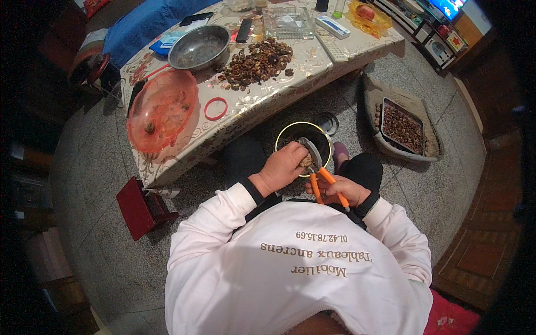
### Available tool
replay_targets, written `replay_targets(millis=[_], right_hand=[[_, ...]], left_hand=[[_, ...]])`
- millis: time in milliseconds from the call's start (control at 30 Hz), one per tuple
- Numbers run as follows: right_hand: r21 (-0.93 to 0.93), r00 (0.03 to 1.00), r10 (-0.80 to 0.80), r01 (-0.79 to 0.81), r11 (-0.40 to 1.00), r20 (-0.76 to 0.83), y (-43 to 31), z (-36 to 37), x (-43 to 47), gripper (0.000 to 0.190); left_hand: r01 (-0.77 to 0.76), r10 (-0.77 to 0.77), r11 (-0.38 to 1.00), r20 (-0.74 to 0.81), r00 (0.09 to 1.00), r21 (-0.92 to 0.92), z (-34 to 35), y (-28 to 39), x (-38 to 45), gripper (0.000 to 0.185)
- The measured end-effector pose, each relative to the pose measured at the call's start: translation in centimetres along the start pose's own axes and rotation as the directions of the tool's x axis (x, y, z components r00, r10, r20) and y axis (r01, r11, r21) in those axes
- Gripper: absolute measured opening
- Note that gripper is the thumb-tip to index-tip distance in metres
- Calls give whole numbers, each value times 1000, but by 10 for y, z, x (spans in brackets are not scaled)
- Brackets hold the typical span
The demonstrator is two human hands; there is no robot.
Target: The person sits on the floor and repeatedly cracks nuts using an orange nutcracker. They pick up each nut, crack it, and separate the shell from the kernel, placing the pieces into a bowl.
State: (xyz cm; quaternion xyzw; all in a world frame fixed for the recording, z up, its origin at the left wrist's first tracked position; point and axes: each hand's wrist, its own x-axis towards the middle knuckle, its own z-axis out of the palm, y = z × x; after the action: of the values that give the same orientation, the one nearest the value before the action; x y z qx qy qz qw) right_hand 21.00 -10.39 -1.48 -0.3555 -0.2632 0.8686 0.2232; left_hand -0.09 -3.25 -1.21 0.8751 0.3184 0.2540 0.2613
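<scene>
My left hand (284, 166) holds a walnut (306, 161) between thumb and fingers, over a round bin (328, 138) with a pale rim. The jaws of a pair of pliers with orange handles (316, 188) are around the walnut. My right hand (341, 190) grips those handles from the right, with some fingers passing between them. The bin stands on the floor between my legs; its inside is dark and partly hidden by my hands. A heap of walnut kernels (261, 63) lies on the table in front of me.
The table (251, 106) carries a metal bowl (200, 47), an orange-red plastic dish (163, 111), a red ring (216, 109) and a glass tray (289, 24). On the floor at right, a padded basket (377, 90) holds a tray of nuts (403, 125). A dark red stool (140, 209) is at left.
</scene>
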Motion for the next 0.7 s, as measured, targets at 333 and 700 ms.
replay_targets(millis=[333, 700], right_hand=[[-149, 995, 34, -48, 988, -99, 5, 2, 6, 59], [-98, 994, 5, -15, 995, -106, -1, 9, 6, 57]], left_hand=[[-16, 14, 996, 29, 999, 89, 9, -2, -2, 40], [-50, 50, 998, -8, 999, 29, 7, -12, -1, 37]])
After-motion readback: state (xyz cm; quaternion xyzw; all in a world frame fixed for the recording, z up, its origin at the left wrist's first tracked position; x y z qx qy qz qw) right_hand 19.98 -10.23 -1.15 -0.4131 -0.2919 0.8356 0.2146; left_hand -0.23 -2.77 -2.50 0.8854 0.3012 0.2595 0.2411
